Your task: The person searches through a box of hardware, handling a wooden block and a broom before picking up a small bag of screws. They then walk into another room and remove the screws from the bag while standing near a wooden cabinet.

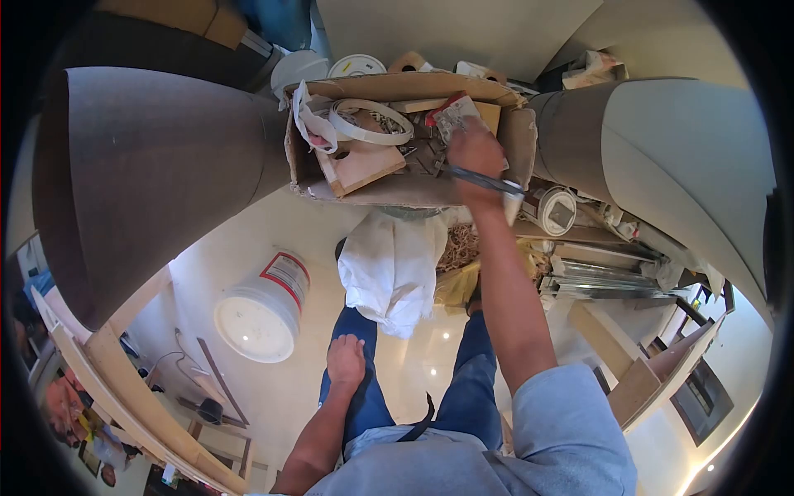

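An open cardboard box [372, 192] stands in front of me, holding a coil of white edging strip [356, 132], a light wooden piece [368, 165], small metal parts and a clear plastic packet [457, 118] with a red edge. My right hand [477, 157] reaches into the box's right side, its fingers curled at the packet; their tips are hidden. A dark band is around that wrist. My left hand [346, 361] rests on my left thigh with its fingers curled in; whether anything is inside it cannot be made out.
A white bucket [256, 318] lies on the floor to the left. A white sack [389, 264] hangs below the box. Metal profiles [608, 279] and a tub [552, 210] are at the right. Large curved brown panels flank the box. Other people show at the far lower left.
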Tool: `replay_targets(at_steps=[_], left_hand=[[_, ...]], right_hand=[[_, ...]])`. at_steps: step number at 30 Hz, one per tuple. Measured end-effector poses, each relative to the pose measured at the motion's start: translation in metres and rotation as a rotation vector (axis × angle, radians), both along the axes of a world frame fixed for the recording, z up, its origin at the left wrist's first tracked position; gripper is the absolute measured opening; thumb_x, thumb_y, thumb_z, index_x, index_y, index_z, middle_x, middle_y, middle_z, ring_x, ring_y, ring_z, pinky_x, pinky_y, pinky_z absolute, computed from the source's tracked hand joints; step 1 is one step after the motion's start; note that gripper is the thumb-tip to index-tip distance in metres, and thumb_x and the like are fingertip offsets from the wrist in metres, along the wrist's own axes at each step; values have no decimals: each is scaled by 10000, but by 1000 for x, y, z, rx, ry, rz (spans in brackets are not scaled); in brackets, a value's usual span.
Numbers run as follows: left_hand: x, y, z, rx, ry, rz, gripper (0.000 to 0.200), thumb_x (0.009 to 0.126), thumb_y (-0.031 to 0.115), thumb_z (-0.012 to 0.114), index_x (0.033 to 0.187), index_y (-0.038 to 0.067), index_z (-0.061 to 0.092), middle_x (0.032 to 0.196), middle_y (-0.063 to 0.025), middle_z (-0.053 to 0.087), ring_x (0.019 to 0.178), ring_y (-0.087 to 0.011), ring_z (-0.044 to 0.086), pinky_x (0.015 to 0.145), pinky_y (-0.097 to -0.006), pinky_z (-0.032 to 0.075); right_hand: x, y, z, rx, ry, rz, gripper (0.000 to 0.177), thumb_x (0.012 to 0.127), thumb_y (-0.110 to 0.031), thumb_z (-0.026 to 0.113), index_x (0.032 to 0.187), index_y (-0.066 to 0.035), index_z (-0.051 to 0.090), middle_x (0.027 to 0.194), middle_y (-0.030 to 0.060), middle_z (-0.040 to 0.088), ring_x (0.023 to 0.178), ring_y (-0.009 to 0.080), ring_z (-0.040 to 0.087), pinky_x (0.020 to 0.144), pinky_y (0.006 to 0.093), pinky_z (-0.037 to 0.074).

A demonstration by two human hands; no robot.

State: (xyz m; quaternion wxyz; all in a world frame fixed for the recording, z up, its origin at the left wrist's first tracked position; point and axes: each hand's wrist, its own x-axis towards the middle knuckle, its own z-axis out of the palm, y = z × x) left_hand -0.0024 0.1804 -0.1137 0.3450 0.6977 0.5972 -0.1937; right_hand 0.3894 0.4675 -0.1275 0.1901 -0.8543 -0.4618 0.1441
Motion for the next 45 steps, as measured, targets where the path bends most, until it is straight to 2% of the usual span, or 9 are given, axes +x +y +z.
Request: replay_targets(at_steps=[7,14,19,25,28,31,33,35,45], left_hand=[[9,4,1,-12,-15,15,183,969,222,632,892,58,608,918,-150,635,907,-359,615,824,-481,500],[17,4,2,-11,-4,-33,189,971,232,632,904,56,612,917,-148,636,912,-355,619,823,-479,505],[20,2,0,-3,-8,-75,195,971,236,633,902,55,610,912,-144,635,920,-353,617,831,-477,503],[24,6,4,-7,34,-68,194,966,231,639,889,56,604,918,-146,640,917,-355,619,838,-479,500],[24,6,0,3,14,-61,197,965,230,640,877,56,605,915,-149,639,915,-360,619,836,-483,498],[21,3,-1,14,-3,-45,198,964,224,641,869,54,606,910,-152,636,913,-364,616,835,-484,497],[23,5,1,20,3,-67,199,960,223,647,872,51,604,908,-157,637,913,-369,618,828,-487,498],[26,7,2,17,-4,-64,199,959,222,647,871,50,603,910,-160,639,913,-372,620,825,-489,499],[29,6,0,-7,15,-89,197,964,227,641,894,46,610,927,-167,649,913,-377,624,824,-497,501]], right_hand=[[50,-5,-7,-277,-28,7,342,905,-336,667,897,4,703,903,256,703,927,430,689,810,531,546],[-12,-24,-15,-76,117,331,273,937,-261,617,923,2,688,948,245,675,941,448,635,828,524,511],[-47,-15,-39,-141,508,156,201,937,-209,594,962,-64,731,984,218,702,977,429,661,861,502,526],[34,-14,-32,232,112,-372,397,956,-325,608,952,62,696,976,284,710,963,460,680,881,509,523],[58,-7,-45,-185,136,-446,408,939,-342,638,910,62,686,908,277,705,917,458,682,864,516,520],[61,-17,-65,-164,396,-385,415,908,-395,653,883,19,683,884,260,707,897,455,685,846,532,521],[42,-33,-74,55,10,60,385,882,-395,654,893,-11,680,865,254,714,868,445,695,808,522,538],[-11,-26,-5,5,299,-117,325,883,-360,639,889,-38,681,835,231,702,829,412,694,755,514,545],[-80,-3,-4,50,242,69,250,847,-220,698,1019,-52,625,931,195,665,860,416,664,764,523,535]])
